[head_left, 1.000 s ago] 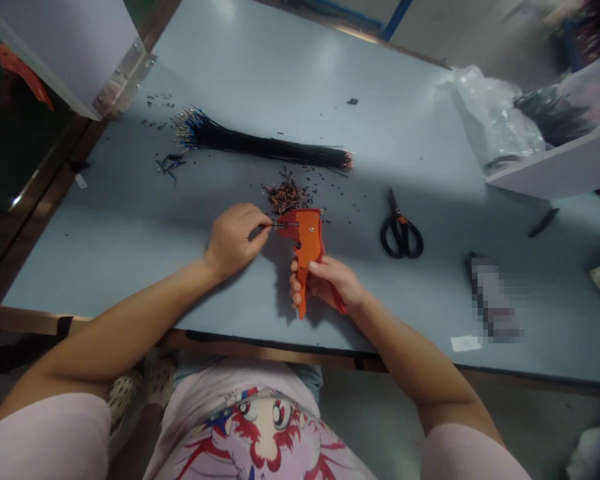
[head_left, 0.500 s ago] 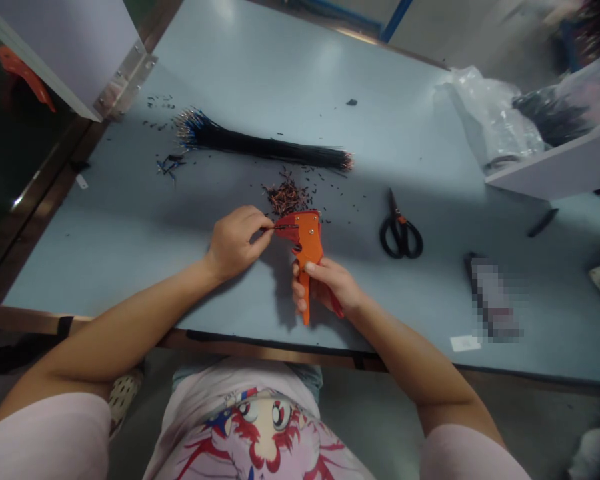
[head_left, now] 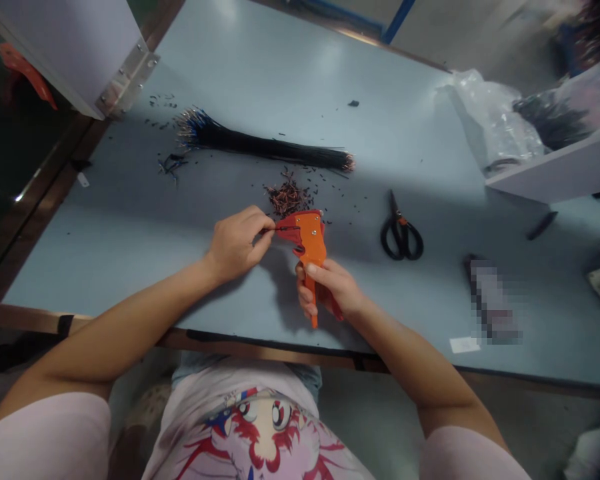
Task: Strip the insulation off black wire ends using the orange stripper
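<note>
Within the left hand (head_left: 236, 245), wire (head_left: 282, 228) hidden

Pale blue workbench (head_left: 290, 87) with wooden edging, white shelf (head_left: 555, 170) at far right, grey concrete floor (head_left: 380, 413) below, soft light glare.
</note>
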`<state>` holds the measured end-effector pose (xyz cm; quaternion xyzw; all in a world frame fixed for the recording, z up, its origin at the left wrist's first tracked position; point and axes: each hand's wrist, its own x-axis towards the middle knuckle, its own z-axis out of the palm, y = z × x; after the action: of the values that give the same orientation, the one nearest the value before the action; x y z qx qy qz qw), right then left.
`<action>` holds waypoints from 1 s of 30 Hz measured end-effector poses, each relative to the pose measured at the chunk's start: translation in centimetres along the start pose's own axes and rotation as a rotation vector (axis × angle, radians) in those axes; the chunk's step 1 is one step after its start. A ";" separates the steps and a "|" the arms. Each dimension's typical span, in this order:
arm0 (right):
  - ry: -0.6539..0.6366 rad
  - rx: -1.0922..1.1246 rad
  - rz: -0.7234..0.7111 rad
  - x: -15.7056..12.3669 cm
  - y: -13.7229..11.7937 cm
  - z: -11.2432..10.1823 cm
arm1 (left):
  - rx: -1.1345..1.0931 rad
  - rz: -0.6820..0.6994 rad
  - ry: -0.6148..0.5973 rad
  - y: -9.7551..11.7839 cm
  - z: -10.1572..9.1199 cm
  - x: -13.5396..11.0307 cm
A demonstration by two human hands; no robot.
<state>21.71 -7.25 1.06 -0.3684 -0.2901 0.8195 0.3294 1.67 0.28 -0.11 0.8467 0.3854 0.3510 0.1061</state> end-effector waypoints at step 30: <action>0.029 0.024 -0.033 0.2 -1.0 -2.0 | -0.188 -0.211 0.265 -0.8 -1.2 0.8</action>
<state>23.55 -6.05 0.56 -0.3715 -0.2817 0.8118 0.3515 0.77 1.31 0.85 0.7341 0.4483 0.4810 0.1693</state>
